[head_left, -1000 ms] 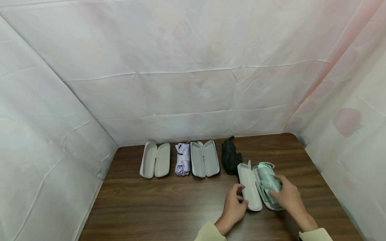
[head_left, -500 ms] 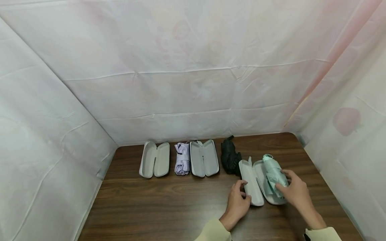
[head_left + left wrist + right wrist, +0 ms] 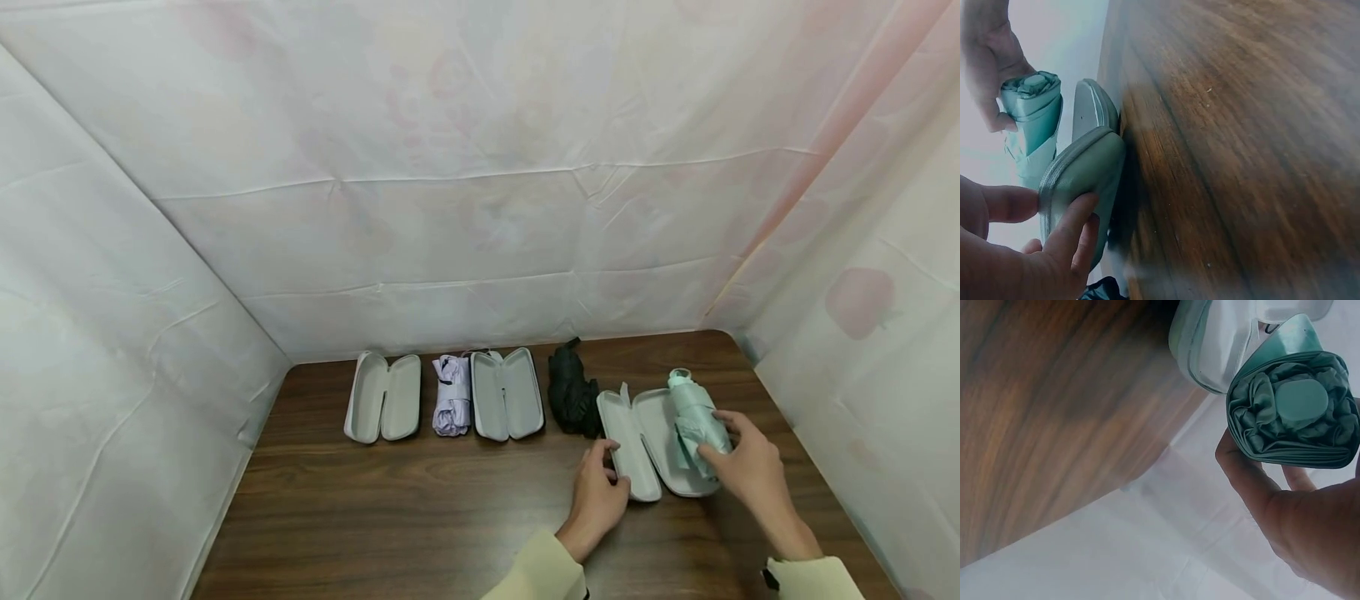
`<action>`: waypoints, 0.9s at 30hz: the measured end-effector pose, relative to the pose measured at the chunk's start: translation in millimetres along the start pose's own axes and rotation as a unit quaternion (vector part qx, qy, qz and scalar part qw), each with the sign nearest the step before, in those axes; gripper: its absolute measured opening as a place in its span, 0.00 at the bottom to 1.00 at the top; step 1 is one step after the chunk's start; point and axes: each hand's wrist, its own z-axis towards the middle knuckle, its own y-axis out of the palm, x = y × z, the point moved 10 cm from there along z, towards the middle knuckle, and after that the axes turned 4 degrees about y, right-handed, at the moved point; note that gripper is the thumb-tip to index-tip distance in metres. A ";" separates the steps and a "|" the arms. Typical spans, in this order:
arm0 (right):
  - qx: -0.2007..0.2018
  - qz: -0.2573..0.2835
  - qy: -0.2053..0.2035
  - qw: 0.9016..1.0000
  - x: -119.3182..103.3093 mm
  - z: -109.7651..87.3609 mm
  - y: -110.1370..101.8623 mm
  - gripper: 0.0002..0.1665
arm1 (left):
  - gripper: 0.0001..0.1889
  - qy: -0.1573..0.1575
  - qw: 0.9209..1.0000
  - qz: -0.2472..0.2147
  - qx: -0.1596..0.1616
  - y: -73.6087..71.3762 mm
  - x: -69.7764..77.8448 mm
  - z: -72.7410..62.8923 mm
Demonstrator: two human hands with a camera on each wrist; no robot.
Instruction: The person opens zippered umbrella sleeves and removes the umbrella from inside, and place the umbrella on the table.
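Observation:
My right hand (image 3: 756,468) grips a folded mint-green umbrella (image 3: 694,414) by its lower part, fingers on one side and thumb on the other. The umbrella is tilted over the right half of an unfolded hard case (image 3: 632,450), apart from its lining at least at the near end. In the right wrist view the umbrella's round end cap (image 3: 1301,403) sits among gathered cloth. My left hand (image 3: 600,493) pinches the outer edge of the case's left half between thumb and fingers. The left wrist view shows this half's green outer shell (image 3: 1088,172) slightly raised.
A black folded umbrella (image 3: 572,392) lies against the case's left side. Farther left lie an unfolded grey case (image 3: 491,400), a lilac folded umbrella (image 3: 453,396) and another unfolded case (image 3: 367,398). Pale curtains (image 3: 465,233) surround the brown wooden table (image 3: 390,508).
The mint-green umbrella has come up out of the case's right half, moving right and away in my right hand. The case has shifted slightly away, with my left hand still on it.

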 end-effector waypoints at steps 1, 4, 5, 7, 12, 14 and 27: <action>0.004 0.001 -0.002 1.000 -0.4 0.4 -1.4 0.35 | 0.23 0.001 1.000 0.002 0.001 0.3 0.9 0.8; 0.017 0.002 -0.005 1.000 -1.1 1.7 -5.7 0.34 | 0.22 0.000 1.000 0.002 0.004 0.9 2.9 3.0; 0.020 0.000 -0.004 1.000 -0.7 2.4 -6.9 0.34 | 0.22 0.000 1.000 0.002 0.006 1.1 3.5 3.7; 0.024 -0.002 0.000 1.000 0.3 3.8 -9.5 0.34 | 0.22 -0.004 1.000 0.001 0.008 1.6 3.4 5.0; 0.035 -0.011 0.005 0.999 3.9 9.6 -16.7 0.34 | 0.22 -0.010 1.000 0.003 0.009 2.4 2.8 8.6; 0.041 -0.014 0.005 0.999 5.9 12.6 -19.2 0.34 | 0.22 -0.011 1.000 0.004 0.008 2.5 2.8 10.3; 0.069 -0.038 -0.017 0.997 18.0 33.4 -28.0 0.33 | 0.22 0.022 1.000 0.006 0.021 1.7 7.3 21.5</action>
